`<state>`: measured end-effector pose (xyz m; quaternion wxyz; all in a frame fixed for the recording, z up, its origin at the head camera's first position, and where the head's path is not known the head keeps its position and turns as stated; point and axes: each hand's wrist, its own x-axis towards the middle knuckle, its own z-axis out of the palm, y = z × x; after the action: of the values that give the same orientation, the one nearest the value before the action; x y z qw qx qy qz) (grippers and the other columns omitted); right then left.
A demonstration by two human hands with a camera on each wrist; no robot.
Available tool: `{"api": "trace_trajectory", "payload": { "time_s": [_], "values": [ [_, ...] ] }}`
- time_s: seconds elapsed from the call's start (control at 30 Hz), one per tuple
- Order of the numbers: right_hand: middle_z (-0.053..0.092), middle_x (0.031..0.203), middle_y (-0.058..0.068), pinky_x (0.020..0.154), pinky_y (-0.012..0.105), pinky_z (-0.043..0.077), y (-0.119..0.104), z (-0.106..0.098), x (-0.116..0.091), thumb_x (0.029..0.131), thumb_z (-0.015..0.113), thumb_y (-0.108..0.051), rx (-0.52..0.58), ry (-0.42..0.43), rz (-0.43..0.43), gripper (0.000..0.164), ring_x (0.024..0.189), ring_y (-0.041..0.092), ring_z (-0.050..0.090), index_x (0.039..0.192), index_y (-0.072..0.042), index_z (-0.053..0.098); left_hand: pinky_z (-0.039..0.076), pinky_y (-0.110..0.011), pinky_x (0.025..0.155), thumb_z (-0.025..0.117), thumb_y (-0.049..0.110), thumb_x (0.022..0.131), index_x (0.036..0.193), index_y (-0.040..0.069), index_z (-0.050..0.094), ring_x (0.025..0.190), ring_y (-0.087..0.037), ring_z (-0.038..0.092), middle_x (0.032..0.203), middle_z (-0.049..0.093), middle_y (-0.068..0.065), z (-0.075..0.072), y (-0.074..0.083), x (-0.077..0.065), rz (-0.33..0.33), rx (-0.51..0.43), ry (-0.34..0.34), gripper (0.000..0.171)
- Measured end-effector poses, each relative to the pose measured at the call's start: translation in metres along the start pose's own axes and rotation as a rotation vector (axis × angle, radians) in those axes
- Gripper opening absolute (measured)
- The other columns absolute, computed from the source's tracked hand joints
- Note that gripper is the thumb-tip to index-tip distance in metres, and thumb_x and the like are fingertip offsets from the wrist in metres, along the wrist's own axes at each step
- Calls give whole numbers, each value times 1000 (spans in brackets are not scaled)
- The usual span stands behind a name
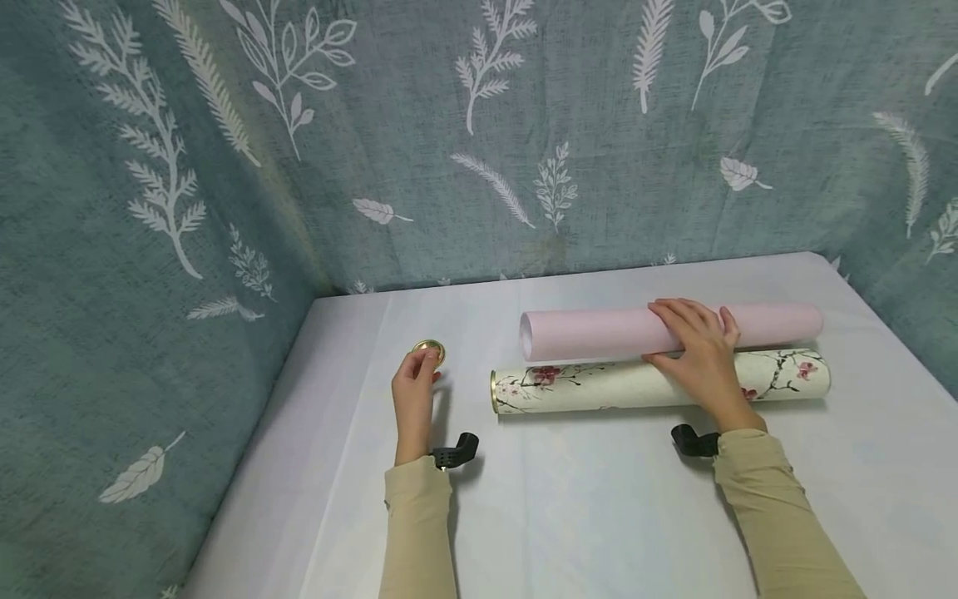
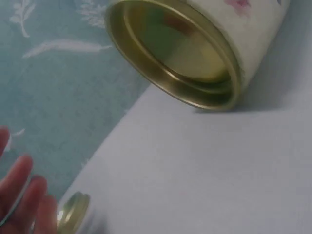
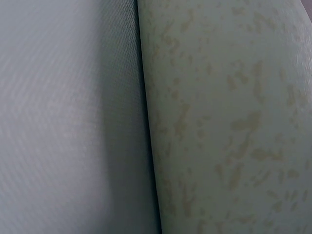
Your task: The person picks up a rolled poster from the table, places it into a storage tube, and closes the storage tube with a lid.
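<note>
My left hand (image 1: 415, 383) pinches a small round gold lid (image 1: 429, 345) above the left part of the table. In the left wrist view, that hand's fingers are partly in frame, with the lid (image 2: 74, 213) beside them. My right hand (image 1: 699, 353) grips a pink paper roll (image 1: 591, 333), fingers over its top and thumb on the near side. Right in front of the roll lies a cream tube with a plum-blossom print (image 1: 591, 388). The tube's left end has a gold rim (image 2: 234, 73) around a recessed gold-coloured inside. The right wrist view shows only the tube's speckled side (image 3: 229, 122).
A white cloth (image 1: 584, 499) covers the table. Behind it and to the left hangs a grey-green curtain with white leaves (image 1: 419, 150). Each wrist wears a black camera mount, one at the left wrist (image 1: 456, 452) and one at the right (image 1: 694, 443).
</note>
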<state>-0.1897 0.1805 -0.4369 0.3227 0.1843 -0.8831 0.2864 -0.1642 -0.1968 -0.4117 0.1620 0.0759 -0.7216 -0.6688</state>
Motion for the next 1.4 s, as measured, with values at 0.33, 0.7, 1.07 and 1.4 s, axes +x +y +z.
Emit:
{"api": "trace_trajectory", "payload": {
  "time_s": [0.33,0.7,1.07,1.4],
  "values": [
    [48,127,2,102,51,0,-1,2,1,59,83,-20,5,-19,16,71,121,23,33,123,-18,54,46,-39,76,54,23,90,104,4,59,93,-26,52,105,55,-10,-4,-27,9,-28,129,128,25],
    [49,127,2,102,50,-1,0,3,4,58,83,-20,4,-19,-7,71,121,24,33,123,-17,54,40,-36,87,49,24,91,113,9,57,110,-19,43,122,46,-3,-7,-32,9,18,366,149,28],
    [48,128,1,102,50,-1,0,2,7,59,83,-18,4,-13,-6,71,121,23,33,123,-17,54,23,-49,101,48,16,91,128,7,46,129,-34,19,140,27,-16,-8,-33,15,-7,598,37,38],
    [48,127,2,103,49,-1,0,1,3,58,83,-18,16,-30,5,71,121,23,33,123,-17,54,19,-56,100,51,30,87,127,6,46,130,-36,13,142,17,-23,-4,-33,9,-61,825,-74,47]
  ]
}}
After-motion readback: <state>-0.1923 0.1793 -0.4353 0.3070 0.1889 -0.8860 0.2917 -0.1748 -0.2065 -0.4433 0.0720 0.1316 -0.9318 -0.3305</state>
